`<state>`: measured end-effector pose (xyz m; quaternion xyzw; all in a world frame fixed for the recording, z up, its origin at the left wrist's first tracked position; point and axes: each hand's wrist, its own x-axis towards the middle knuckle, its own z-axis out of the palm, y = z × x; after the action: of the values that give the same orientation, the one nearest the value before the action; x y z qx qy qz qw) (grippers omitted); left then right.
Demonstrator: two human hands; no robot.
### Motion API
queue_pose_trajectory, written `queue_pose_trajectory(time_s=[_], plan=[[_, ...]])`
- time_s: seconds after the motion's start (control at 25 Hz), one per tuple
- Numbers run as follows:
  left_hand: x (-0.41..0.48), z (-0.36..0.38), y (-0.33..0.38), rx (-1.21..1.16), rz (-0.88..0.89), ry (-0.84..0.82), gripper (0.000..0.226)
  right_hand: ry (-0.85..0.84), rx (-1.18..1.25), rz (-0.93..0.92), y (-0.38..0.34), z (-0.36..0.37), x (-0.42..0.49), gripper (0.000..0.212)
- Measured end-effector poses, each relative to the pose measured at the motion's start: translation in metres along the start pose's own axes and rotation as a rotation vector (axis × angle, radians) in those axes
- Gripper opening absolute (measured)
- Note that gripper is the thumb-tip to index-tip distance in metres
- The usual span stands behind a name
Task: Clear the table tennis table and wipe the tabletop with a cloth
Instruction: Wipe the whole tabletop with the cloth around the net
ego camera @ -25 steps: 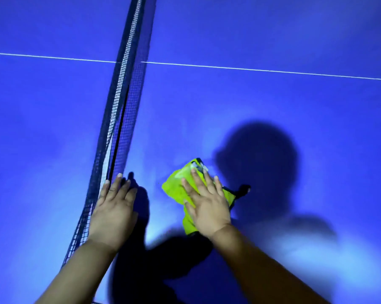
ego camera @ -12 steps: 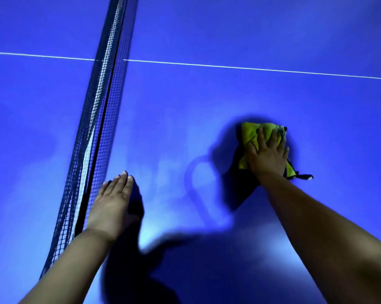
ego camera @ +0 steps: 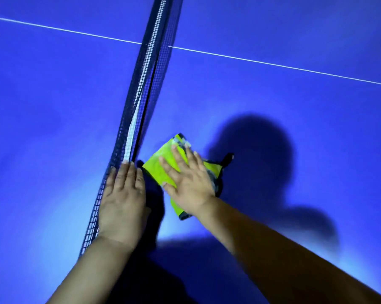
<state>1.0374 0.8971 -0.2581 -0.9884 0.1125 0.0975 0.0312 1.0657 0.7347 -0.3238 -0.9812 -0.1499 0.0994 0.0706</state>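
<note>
Head view: the right hand [ego camera: 188, 185] presses flat, fingers straight, on the yellow cloth [ego camera: 161, 165] just right of the net [ego camera: 141, 102]; the left hand [ego camera: 123, 200] rests flat, holding nothing, touching the net's base.

The left arm [ego camera: 93, 266] comes in from 7 o'clock and the right arm [ego camera: 273, 253] from 5 o'clock. The left hand [ego camera: 123, 200] lies flat, palm down, fingers together, pointing to 12. The right hand [ego camera: 189, 181] lies flat too, fingers spread, pointing to 11
</note>
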Motion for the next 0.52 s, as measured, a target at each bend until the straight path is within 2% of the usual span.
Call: queue_pose_trajectory(time_s=[0.08, 0.2, 0.36, 0.44, 0.52], plan=[[0.002, 0.002, -0.019, 0.008, -0.003, -0.022, 0.092, -0.021, -0.007, -0.1, -0.022, 0.007, -0.007, 0.069], [0.016, 0.005, -0.026, 0.02, 0.041, -0.111, 0.103, 0.037, -0.029, -0.154, -0.008, 0.004, -0.002, 0.065], [0.055, -0.005, -0.008, 0.042, 0.088, -0.138, 0.115, 0.133, 0.037, 0.018, 0.062, -0.005, 0.021, 0.061], [0.086, -0.01, 0.001, -0.064, 0.146, -0.104, 0.111, 0.149, 0.05, 0.101, 0.108, -0.014, 0.034, 0.059], [0.115, -0.015, 0.008, -0.055, 0.187, -0.185, 0.112, 0.167, 0.052, 0.21, 0.157, -0.023, 0.044, 0.061]])
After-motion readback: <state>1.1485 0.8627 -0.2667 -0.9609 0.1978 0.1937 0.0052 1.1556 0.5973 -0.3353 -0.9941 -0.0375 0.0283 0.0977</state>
